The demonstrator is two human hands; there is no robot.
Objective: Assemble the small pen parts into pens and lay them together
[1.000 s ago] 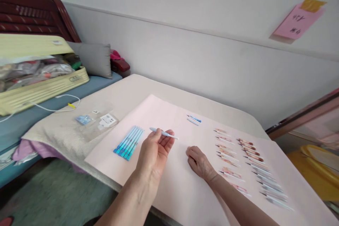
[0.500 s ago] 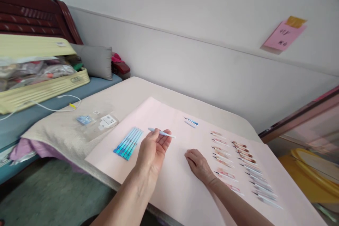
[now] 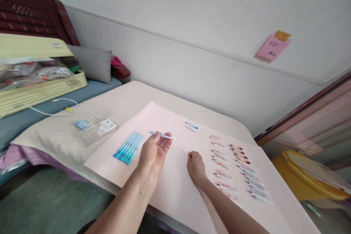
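Note:
My left hand (image 3: 150,155), palm turned up, pinches a slim pale blue pen (image 3: 168,137) between thumb and fingers above the pink sheet (image 3: 175,179). The pen's white end points right. My right hand (image 3: 196,166) rests on the sheet with its fingers curled in; whatever it holds, if anything, is hidden. Several blue pens (image 3: 128,148) lie side by side left of my left hand. Beyond my hands lie a dark-tipped blue pen (image 3: 192,125) and a pale blue piece (image 3: 190,129) like a cap.
Two columns of dark-tipped pens lie at right, pinkish ones (image 3: 224,174) and brown-to-grey ones (image 3: 253,179). Clear packaging (image 3: 95,131) is at left. An open yellow case (image 3: 41,95) stands on the bed beside a grey pillow (image 3: 93,64). A yellow tub (image 3: 304,172) is at far right.
The view has turned slightly right, so most things sit further left. My right hand has rotated, its fingers curled tighter. My left hand still holds the pen.

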